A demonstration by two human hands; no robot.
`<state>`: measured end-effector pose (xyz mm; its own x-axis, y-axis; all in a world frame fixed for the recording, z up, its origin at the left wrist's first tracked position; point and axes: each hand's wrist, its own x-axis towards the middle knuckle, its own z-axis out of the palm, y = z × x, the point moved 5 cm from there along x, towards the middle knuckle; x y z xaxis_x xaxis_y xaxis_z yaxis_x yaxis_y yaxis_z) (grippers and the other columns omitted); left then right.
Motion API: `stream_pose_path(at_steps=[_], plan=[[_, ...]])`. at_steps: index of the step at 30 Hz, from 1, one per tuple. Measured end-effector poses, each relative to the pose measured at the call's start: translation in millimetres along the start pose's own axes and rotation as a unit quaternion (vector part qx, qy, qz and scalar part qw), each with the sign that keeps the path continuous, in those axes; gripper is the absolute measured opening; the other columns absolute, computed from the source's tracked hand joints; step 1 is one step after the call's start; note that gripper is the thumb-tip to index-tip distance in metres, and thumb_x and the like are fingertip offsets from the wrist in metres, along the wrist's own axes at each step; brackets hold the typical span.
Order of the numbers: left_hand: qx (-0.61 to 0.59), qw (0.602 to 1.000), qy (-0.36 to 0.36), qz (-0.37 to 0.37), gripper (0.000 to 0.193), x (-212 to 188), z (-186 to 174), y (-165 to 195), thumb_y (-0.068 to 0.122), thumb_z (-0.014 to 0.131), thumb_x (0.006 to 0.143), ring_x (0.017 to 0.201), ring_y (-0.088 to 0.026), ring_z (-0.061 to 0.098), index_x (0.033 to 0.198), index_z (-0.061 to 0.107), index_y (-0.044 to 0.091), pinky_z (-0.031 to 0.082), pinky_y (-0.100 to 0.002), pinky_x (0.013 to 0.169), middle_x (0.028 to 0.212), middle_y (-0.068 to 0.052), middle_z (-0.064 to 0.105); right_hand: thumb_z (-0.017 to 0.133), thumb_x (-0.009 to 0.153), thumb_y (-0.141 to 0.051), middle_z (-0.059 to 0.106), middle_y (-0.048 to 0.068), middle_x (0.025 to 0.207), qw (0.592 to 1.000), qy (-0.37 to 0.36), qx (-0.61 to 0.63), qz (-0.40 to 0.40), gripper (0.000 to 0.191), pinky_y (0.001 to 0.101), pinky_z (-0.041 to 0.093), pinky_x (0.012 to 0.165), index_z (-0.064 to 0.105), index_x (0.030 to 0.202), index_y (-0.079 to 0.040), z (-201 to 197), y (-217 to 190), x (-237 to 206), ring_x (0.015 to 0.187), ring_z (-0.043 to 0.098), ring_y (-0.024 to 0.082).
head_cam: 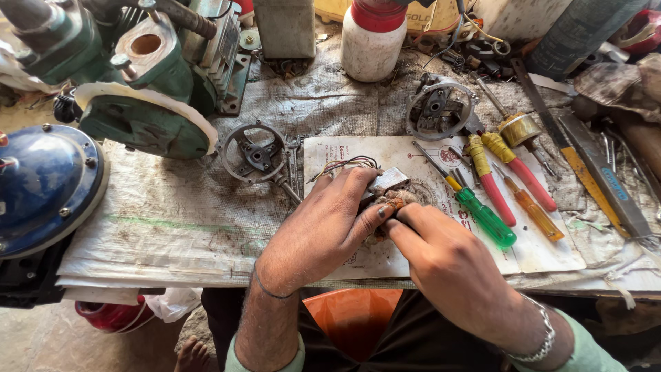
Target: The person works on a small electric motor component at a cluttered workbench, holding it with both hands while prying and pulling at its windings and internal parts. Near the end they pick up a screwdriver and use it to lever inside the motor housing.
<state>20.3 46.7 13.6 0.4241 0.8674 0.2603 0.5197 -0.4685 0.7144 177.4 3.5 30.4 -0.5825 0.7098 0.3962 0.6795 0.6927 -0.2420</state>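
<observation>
My left hand [320, 231] and my right hand [447, 265] meet over a small motor stator [390, 191] with a grey metal core and copper windings. It rests on a printed sheet [385, 148] on the bench. The left hand's fingers wrap over the stator from the left. At its near right side, the right hand's fingertips pinch the copper winding. Thin coloured wires [344, 165] trail from the stator toward the upper left. Much of the stator is hidden under both hands.
A round metal end cover [256, 153] lies to the left, another housing [439, 107] behind. Several screwdrivers [482, 207] with green, red and orange handles lie to the right. Beyond them are files [606, 182]. A green pump [148, 76], blue dome [45, 182] and white jar [372, 41] stand around.
</observation>
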Motion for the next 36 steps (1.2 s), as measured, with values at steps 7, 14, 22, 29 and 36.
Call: stream_pose_path(at_steps=[7,14,22,29,36], plan=[[0.006,0.999,0.018,0.032,0.045,-1.4,-0.4,1.4,0.032,0.059,0.103,0.112,-0.043,0.058,0.137,0.049,0.003,0.047,-0.05,0.095,0.121,-0.02,0.063,0.064,0.071,0.005,0.066,0.014,0.101,0.999,0.009,-0.025,-0.028,0.034,0.0411,0.054,0.077,0.07,0.104,0.004,-7.5,-0.5,-1.7,0.091,0.066,0.032],[0.01,0.999,0.018,0.03,0.045,-1.6,-1.4,1.8,0.032,0.059,0.103,0.111,-0.043,0.058,0.136,0.05,0.003,0.047,-0.05,0.095,0.12,-0.02,0.064,0.067,0.07,0.002,0.066,0.013,0.096,0.999,-0.024,-0.035,0.001,0.031,0.041,0.054,0.075,0.071,0.101,0.002,-3.3,-3.5,1.0,0.087,0.066,0.03],[0.011,0.999,0.022,0.031,0.046,-1.2,-0.6,1.1,0.033,0.058,0.103,0.111,-0.043,0.058,0.136,0.049,0.003,0.047,-0.05,0.094,0.122,-0.021,0.064,0.065,0.065,0.005,0.069,0.017,0.103,0.999,0.028,-0.036,-0.018,0.042,0.043,0.055,0.081,0.07,0.106,0.006,-10.5,-6.9,-8.5,0.094,0.068,0.034],[0.016,0.999,0.019,0.027,0.046,-1.3,-1.8,0.7,0.033,0.059,0.102,0.111,-0.043,0.058,0.136,0.05,0.003,0.048,-0.05,0.094,0.12,-0.021,0.064,0.068,0.07,0.004,0.07,0.016,0.105,0.998,0.056,-0.011,-0.025,0.038,0.0423,0.055,0.082,0.071,0.108,0.004,-12.0,-4.8,-5.8,0.095,0.069,0.034],[0.008,0.999,0.021,0.031,0.046,-1.7,-2.1,2.4,0.032,0.058,0.103,0.111,-0.043,0.059,0.137,0.049,0.002,0.048,-0.05,0.094,0.122,-0.021,0.064,0.068,0.071,0.005,0.068,0.012,0.097,0.999,0.02,-0.031,-0.005,0.03,0.0412,0.055,0.076,0.072,0.101,0.002,-4.2,-2.8,2.6,0.089,0.068,0.031]])
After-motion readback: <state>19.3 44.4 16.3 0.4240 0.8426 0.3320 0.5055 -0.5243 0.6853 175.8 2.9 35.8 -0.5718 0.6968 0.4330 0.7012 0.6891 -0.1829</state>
